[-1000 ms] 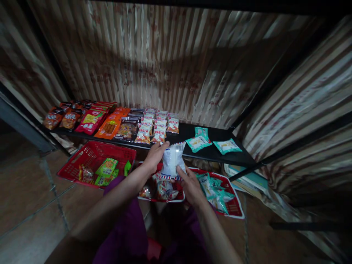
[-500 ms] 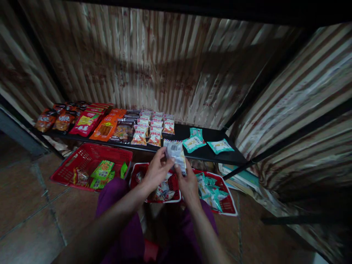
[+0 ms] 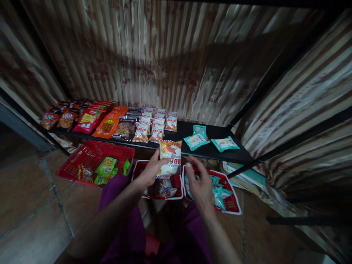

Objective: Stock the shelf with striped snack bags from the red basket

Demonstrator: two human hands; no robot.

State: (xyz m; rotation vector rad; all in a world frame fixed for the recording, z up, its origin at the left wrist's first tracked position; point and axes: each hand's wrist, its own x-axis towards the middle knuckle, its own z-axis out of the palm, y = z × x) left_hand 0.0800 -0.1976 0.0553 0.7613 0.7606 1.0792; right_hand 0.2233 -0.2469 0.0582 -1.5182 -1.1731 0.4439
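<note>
My left hand grips the left side of an orange-and-white snack bag, its printed front facing up and the lettering upside down. The bag is held in front of the black shelf, above the middle red basket. Just to the right, my right hand is off the bag, fingers apart, over the right red basket. Similar orange-and-white bags stand in rows on the shelf. Teal-and-white packets lie on the shelf's right part, and more teal packets fill the right basket.
Pink bags, orange packets and dark packets line the shelf's left part. A larger red basket with green packets sits on the floor at left. Black metal bars frame the right side. Striped sheeting hangs behind.
The snack bag has been turned from its barcode side to its orange printed front. My right hand has let go of it and moved right; my left hand keeps hold.
</note>
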